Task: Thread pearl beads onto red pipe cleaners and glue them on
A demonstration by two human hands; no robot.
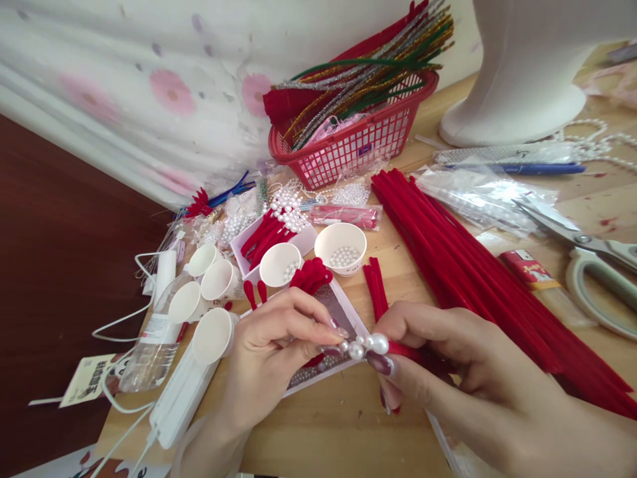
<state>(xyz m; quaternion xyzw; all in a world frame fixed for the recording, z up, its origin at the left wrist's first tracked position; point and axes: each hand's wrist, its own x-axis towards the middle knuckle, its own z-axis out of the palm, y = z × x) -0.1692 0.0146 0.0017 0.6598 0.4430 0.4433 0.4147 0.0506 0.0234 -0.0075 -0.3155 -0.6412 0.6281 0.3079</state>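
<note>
A small cluster of white pearl beads (357,349) is held between my two hands over the table's front. My left hand (269,352) is closed, thumb and forefinger pinching the cluster's left end. My right hand (462,378) is closed around a red pipe cleaner (404,350), with its thumb and forefinger at the largest bead. Part of that pipe cleaner is hidden by the fingers. Behind my left hand lies a shallow white box (350,311) holding red fuzzy loops (312,275) and small beads. Two short red pipe cleaner pieces (375,285) lie just beyond my right fingertips.
Paper cups with beads (340,239) and stacked-close paper cups (215,335) stand at left, by a power strip (182,398) and bottle (154,358). Long red pipe cleaners (468,285), scissors (592,249) and a lighter (530,269) lie right. A red basket (348,149) stands behind.
</note>
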